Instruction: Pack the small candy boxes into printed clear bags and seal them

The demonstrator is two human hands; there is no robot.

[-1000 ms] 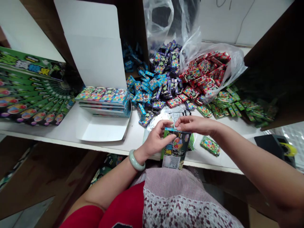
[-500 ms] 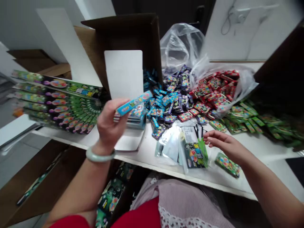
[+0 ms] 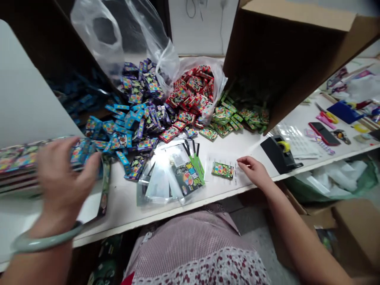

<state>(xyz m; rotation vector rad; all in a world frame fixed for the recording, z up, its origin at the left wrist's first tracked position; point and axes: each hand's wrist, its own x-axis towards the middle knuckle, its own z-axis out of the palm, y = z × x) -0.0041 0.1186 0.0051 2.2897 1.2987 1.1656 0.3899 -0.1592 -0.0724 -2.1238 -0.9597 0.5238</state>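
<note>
My left hand (image 3: 61, 178), blurred by motion and wearing a pale bangle, is over the row of small printed boxes (image 3: 25, 152) at the left. Its thumb stands apart from the fingers, near blue boxes at the row's end; no firm grip shows. My right hand (image 3: 253, 171) rests at the right side of a clear sheet with small markings (image 3: 209, 162), fingers stretched loosely and holding nothing I can see. A small green printed box (image 3: 222, 170) lies on this sheet, just left of my fingertips. Further left are clear plastic sleeves (image 3: 162, 178) and a black-and-green printed card (image 3: 188, 178).
Behind lie piles of blue boxes (image 3: 120, 140), purple boxes (image 3: 151, 85), red boxes (image 3: 194, 85) in a clear bag, and green boxes (image 3: 224, 114). A large carton (image 3: 285, 59) stands at the right. Near the front edge sits a black tape dispenser (image 3: 279, 154); scissors (image 3: 326, 114) lie beyond.
The view has swung right. My left hand has carried the blue box down to the row and its grip has loosened. My right hand has moved from beside the card to right of the green box.
</note>
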